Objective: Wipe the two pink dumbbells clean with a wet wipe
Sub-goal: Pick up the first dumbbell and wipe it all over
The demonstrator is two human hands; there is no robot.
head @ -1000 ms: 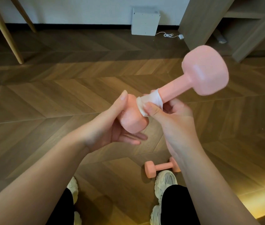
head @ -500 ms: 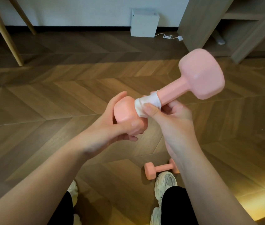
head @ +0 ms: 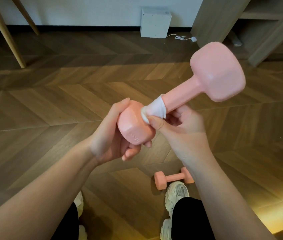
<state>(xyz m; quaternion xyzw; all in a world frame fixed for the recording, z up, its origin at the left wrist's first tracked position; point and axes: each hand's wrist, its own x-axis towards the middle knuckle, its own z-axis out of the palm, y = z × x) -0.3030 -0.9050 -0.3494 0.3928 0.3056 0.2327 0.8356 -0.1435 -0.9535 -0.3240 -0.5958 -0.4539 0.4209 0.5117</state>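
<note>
I hold a pink dumbbell (head: 216,73) in the air, tilted up to the right. My left hand (head: 109,135) grips its lower head from the left and below. My right hand (head: 180,125) pinches a white wet wipe (head: 155,108) wrapped around the handle just above that lower head. The upper head is free and shiny. A second pink dumbbell (head: 171,179) lies on the wooden floor by my right shoe, partly hidden behind my right forearm.
My white shoes (head: 176,193) stand on the herringbone floor. A white box (head: 154,23) with a cable sits against the far wall. Wooden chair legs (head: 7,37) are at the far left, a wooden shelf unit (head: 258,28) at the far right.
My left hand closed around the lower head and turned it, so its flat end now faces me. The wipe stayed on the handle near that head, and the dumbbell tilted slightly.
</note>
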